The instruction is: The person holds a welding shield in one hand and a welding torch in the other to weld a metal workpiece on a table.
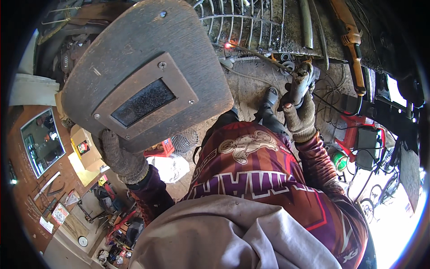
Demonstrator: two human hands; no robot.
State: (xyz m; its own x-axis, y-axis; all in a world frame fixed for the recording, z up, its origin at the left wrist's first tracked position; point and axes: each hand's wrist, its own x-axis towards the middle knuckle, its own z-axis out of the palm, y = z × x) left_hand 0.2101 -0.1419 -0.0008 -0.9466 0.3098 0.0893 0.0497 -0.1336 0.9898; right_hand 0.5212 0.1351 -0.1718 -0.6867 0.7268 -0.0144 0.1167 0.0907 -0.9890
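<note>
A brown wooden hand-held welding shield point(148, 40) with a dark glass window point(143, 102) fills the upper left. My left hand point(123, 157), in a knit glove, grips it at its lower edge; the fingers are partly hidden behind it. In a worn knit glove, my right hand point(301, 119) is closed around a welding electrode holder point(301, 83). A thin welding rod point(264, 57) runs from the holder toward the upper left. Its far end glows red at the bent bars of a metal grille point(242, 18); whether it touches them I cannot tell.
An orange angle grinder point(352, 38) and a metal tube point(306, 24) lie on the dark workbench at the upper right. Cables loop over the floor below. At right stands a red and black machine point(369, 142). Tools and a framed mirror point(42, 142) are at the left.
</note>
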